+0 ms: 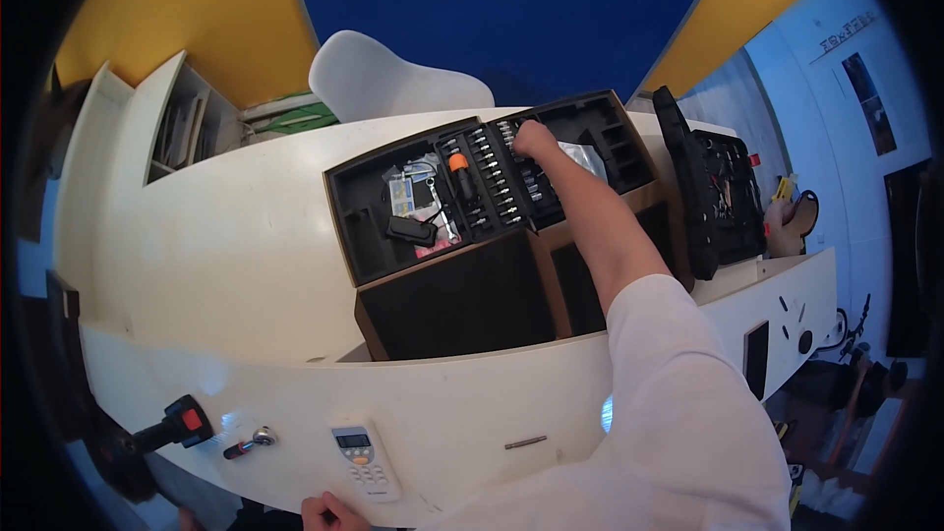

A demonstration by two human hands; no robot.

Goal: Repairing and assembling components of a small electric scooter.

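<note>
My right arm stretches across the table to an open case of two black foam trays in cardboard boxes. My right hand [532, 141], closed with its fingertips hidden, is down at the upper end of a row of small metal bits or sockets [507, 135] in the right-hand tray. The left-hand tray [366, 236] holds more metal bits [492, 177], an orange-and-black screwdriver handle [460, 177], a small black case [411, 230] and bagged parts. At the table's near edge my left hand [332, 513] is curled, partly cut off by the frame; what it holds, if anything, is hidden.
A white remote control [366, 459], a ratchet wrench [251, 442], a thin metal rod [525, 442] and a black power tool [177, 425] lie along the near side. Another open black tool case [723, 187] stands right. Beyond the white table [236, 226] is a white chair [379, 79].
</note>
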